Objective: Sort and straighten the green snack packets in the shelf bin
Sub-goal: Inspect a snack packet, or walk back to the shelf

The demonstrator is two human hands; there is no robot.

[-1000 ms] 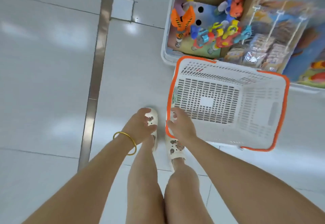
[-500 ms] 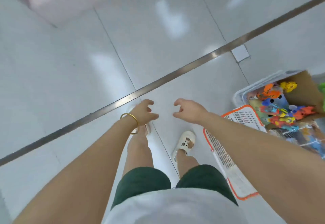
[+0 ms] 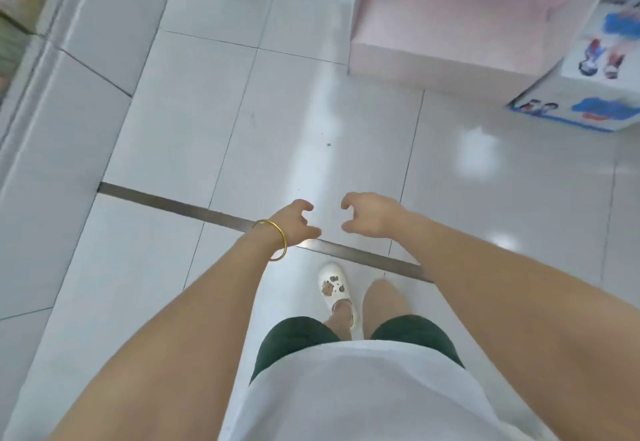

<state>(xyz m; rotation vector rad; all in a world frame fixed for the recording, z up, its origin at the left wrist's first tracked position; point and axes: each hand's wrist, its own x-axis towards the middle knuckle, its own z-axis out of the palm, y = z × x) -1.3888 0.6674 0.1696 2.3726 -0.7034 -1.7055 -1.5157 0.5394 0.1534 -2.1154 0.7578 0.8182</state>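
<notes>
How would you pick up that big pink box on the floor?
Probably two-handed, from its near front face: hold the pink box by the lower left and right corners. It is wide, flat-sided and rests on the floor, with no sure handle showing. The cartoon-printed carton crowds its right side.

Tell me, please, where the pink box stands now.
In the head view, the pink box stands upper right on the floor, beside the white cartoon-printed carton.
</notes>
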